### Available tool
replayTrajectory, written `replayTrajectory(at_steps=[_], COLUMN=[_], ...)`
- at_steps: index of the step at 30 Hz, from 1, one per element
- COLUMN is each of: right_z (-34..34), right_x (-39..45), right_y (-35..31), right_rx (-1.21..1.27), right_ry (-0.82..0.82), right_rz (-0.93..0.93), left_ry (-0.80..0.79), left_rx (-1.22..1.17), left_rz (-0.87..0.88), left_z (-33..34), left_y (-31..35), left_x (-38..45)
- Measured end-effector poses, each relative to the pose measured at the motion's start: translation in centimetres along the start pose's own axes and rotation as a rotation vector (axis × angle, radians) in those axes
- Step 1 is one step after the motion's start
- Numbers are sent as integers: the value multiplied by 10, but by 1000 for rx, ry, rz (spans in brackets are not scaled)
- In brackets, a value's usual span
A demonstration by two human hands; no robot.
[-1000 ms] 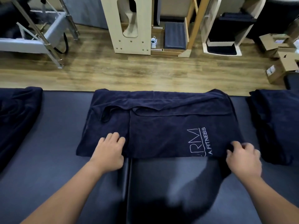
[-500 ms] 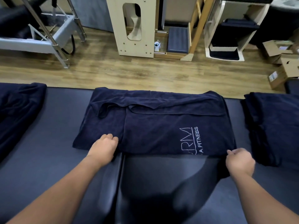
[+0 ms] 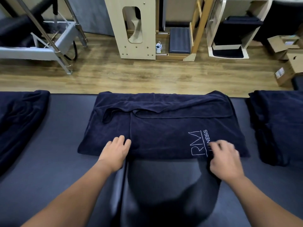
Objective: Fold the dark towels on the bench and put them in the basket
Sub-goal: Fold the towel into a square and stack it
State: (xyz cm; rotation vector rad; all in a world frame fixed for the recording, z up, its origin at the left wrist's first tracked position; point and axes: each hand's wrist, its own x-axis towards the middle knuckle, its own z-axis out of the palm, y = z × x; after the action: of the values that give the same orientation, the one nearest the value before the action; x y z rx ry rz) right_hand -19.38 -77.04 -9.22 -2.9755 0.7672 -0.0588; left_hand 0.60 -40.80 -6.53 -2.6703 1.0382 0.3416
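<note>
2 hands work a half-folded dark towel on the tabletop. Left hand lies flat and apart; right hand's blurred grip cannot be told. Next likely needs another fold.

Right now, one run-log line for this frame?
stage: folding | towel: flat on bench, logo up | left hand: flat on near edge | right hand: over logo, blurred | basket: unseen

Left hand: palm down, fingers extended and together, forearm bare. Right hand: palm down, fingers curled, motion-blurred; closure cannot be determined.
</note>
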Motion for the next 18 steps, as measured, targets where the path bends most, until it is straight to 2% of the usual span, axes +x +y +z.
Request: replayTrajectory(at_steps=[2, 6, 9, 12, 18], right_z=[7, 2, -12, -18, -19], right_x=[-7, 4, 5, -7, -41], right_y=[-10, -12, -16, -16, -13], right_rx=[-13, -40, -130, -102, -102], right_ry=[-20, 3, -147, -291, -338], right_rz=[-132, -60, -70, -32, -18], left_ry=[13, -74, -104, -128, -152], left_rx=[-33, -44, -95, -123, -157], left_rz=[-56, -104, -116, -127, -164], left_z=[-2, -7, -5, -2, 10], left_y=[5, 11, 16, 25, 47], left_x=[2, -1, -10, -28, -74])
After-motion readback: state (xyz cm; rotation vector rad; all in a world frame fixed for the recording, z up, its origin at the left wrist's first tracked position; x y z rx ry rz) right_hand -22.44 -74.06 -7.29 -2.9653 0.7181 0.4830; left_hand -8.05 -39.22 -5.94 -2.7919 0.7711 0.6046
